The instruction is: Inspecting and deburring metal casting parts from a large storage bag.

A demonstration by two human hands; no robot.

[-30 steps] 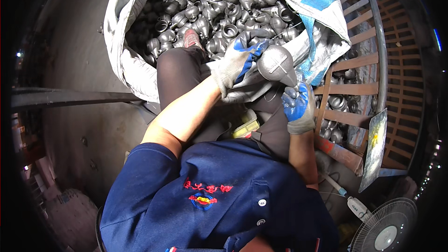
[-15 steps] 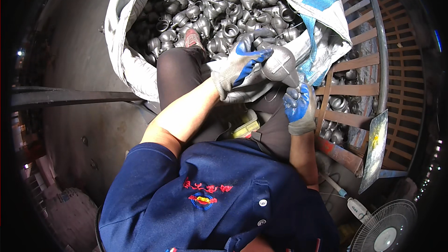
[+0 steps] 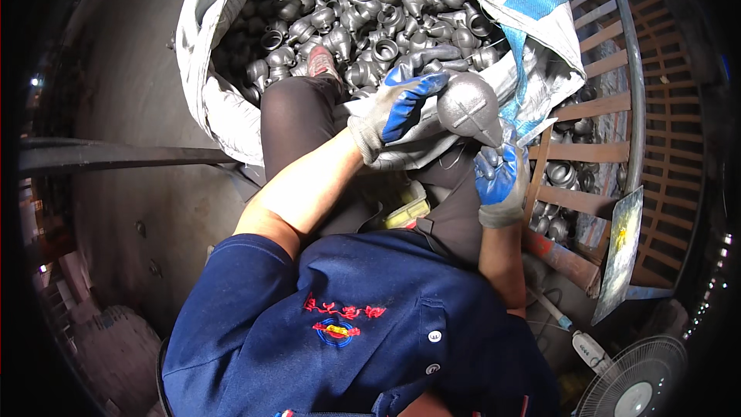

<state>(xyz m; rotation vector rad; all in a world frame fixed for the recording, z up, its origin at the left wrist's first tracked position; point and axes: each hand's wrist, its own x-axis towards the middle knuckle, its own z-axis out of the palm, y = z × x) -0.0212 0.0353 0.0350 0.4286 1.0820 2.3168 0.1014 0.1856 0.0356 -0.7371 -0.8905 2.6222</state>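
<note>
A grey, rounded metal casting [image 3: 468, 106] with a raised cross on its face and a tapered tip is held up over the near rim of the sack. My left hand [image 3: 401, 108], in a grey glove with blue coating, grips it from the left, fingers reaching behind it. My right hand [image 3: 500, 177], gloved alike, is closed just below the tapered tip, fingers curled toward the palm. A thin pale pointed strip [image 3: 538, 133] shows beside that hand; I cannot tell whether the hand holds it.
A large white woven sack [image 3: 204, 108] full of similar castings [image 3: 363, 11] stands in front of me. At the right is a slatted crate [image 3: 594, 150] with more castings inside. A flat plate [image 3: 620, 251] leans by its corner, and a fan [image 3: 634, 386] stands lower right. A dark bar [image 3: 123, 157] crosses at left.
The casting has turned a little, so its rounded, cross-marked face shows more fully. My right hand has shifted slightly right, and the pale strip now shows beside it.
</note>
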